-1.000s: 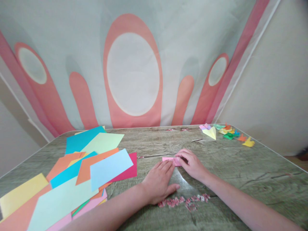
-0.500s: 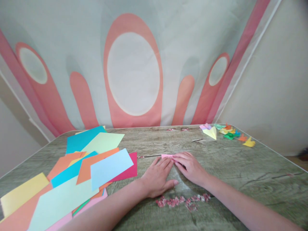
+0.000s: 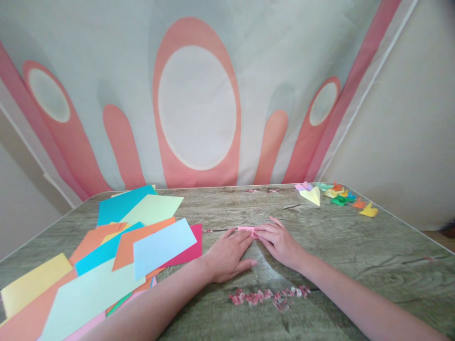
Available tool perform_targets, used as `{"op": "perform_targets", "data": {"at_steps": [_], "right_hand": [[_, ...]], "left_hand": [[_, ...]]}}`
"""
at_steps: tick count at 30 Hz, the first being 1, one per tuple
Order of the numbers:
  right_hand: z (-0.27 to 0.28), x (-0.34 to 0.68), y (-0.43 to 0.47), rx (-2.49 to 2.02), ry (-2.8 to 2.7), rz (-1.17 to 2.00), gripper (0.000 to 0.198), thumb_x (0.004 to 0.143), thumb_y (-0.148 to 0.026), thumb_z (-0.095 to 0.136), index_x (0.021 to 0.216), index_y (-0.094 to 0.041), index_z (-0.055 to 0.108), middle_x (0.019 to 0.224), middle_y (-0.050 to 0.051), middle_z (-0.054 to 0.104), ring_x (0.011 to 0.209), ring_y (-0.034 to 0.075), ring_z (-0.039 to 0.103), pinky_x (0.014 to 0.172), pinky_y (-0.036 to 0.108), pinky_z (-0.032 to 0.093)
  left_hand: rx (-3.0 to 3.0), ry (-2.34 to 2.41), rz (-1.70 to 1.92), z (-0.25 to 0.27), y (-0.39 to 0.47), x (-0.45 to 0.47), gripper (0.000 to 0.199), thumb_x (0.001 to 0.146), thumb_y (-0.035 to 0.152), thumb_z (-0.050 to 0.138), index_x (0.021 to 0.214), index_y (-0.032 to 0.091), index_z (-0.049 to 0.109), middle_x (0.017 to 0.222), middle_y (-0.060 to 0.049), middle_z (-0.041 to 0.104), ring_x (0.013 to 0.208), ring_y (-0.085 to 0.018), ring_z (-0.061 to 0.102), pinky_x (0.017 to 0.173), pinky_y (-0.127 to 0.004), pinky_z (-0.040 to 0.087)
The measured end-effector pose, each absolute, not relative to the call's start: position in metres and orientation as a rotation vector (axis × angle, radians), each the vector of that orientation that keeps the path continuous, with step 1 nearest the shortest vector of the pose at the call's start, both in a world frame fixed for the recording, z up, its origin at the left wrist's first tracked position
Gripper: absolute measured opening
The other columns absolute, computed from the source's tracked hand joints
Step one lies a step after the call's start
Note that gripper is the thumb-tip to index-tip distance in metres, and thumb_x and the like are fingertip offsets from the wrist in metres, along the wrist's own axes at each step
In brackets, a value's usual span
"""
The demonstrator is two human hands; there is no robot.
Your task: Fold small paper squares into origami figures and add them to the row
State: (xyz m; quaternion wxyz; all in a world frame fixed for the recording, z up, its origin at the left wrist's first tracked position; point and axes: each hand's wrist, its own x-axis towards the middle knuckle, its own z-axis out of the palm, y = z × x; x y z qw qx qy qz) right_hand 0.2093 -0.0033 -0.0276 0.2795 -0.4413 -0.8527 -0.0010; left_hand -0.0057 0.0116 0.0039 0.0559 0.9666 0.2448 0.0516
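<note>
A small folded piece of pink paper [image 3: 246, 229] lies on the tabletop, partly covered by my fingers. My left hand [image 3: 229, 255] rests palm down with its fingers stretched out over the paper's near side and its thumb pointing right. From the right, my right hand [image 3: 279, 241] has its fingertips and thumb gathered at the paper's right end, one finger lifted. The fingertips of both hands almost meet over the paper, so its exact folds are hidden.
Loose coloured paper sheets [image 3: 165, 246] overlap in a pile on the left. Several small folded paper figures [image 3: 343, 200] and a pale yellow paper plane [image 3: 311, 195] sit at the far right of the wood-patterned table [image 3: 213, 206]. Behind it hangs a printed cloth [image 3: 135, 47].
My left hand has slid slightly left and away, uncovering a bit more pink paper. One finger of my right hand has lifted. The sheets and figures stay put.
</note>
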Motion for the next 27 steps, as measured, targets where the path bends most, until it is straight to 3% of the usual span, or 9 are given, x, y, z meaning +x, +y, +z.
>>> {"op": "perform_targets", "data": {"at_steps": [12,18,27], "right_hand": [[-0.024,0.211,0.001,-1.154,-2.343,-0.050,0.024,0.086,-0.015,0.045,0.098,-0.024,0.064,0.098,0.004,0.066,0.094,0.017,0.058,0.103,0.053,0.022],[-0.018,0.210,-0.003,-1.100,-2.374,-0.136,0.027,0.084,-0.012,0.047,0.102,-0.023,0.063,0.101,0.005,0.066,0.105,0.020,0.053,0.104,0.053,0.022],[-0.018,0.208,-0.012,-1.083,-2.492,-0.146,0.033,0.086,-0.010,0.039,0.112,-0.019,0.057,0.103,0.007,0.063,0.099,0.018,0.056,0.107,0.048,0.019]], "left_hand": [[2.932,0.779,0.112,0.001,0.015,-0.011,0.064,0.088,0.057,0.021,0.139,0.019,0.021,0.143,-0.009,0.029,0.133,-0.022,0.021,0.108,-0.041,0.014],[2.927,0.799,0.105,0.002,0.016,-0.010,0.064,0.088,0.058,0.021,0.139,0.019,0.021,0.143,-0.010,0.029,0.132,-0.023,0.022,0.106,-0.041,0.016],[2.899,0.799,0.133,0.004,0.017,-0.008,0.065,0.087,0.060,0.021,0.138,0.019,0.023,0.142,-0.008,0.031,0.131,-0.023,0.025,0.104,-0.041,0.018]]}}
